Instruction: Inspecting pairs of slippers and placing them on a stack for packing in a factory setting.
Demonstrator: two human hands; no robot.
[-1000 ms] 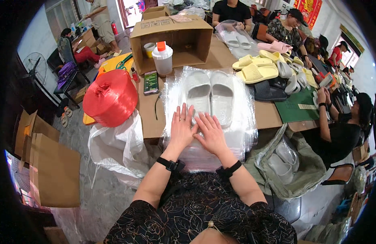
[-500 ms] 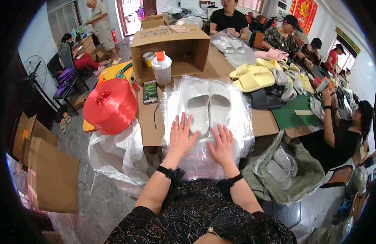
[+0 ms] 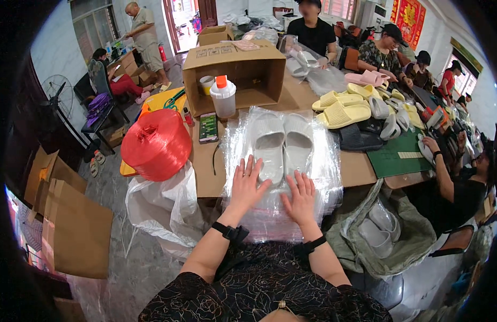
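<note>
A pair of light grey slide sandals (image 3: 270, 145) lies side by side inside a clear plastic bag (image 3: 324, 155), on top of a stack of similar bags at the table's near edge. My left hand (image 3: 247, 185) rests flat, fingers spread, at the near end of the left sandal. Beside it, my right hand (image 3: 300, 198) lies open on the bag just below the right sandal. Neither hand grips anything. The near part of the bag stack (image 3: 270, 228) hangs between my wrists.
Left of the bags sit a red twine roll (image 3: 156, 145), a phone (image 3: 208, 127) and a white bottle (image 3: 223, 97). A cardboard box (image 3: 235, 70) stands behind. Yellow slides (image 3: 342, 112) pile up at right, above a green sack (image 3: 388, 236) of bagged slides. Several people sit around the table.
The whole view has shifted slightly, so the table appears farther right. Both hands stay flat on the bagged sandals, with little other movement. At the far side, a co-worker handles another bag of slides.
</note>
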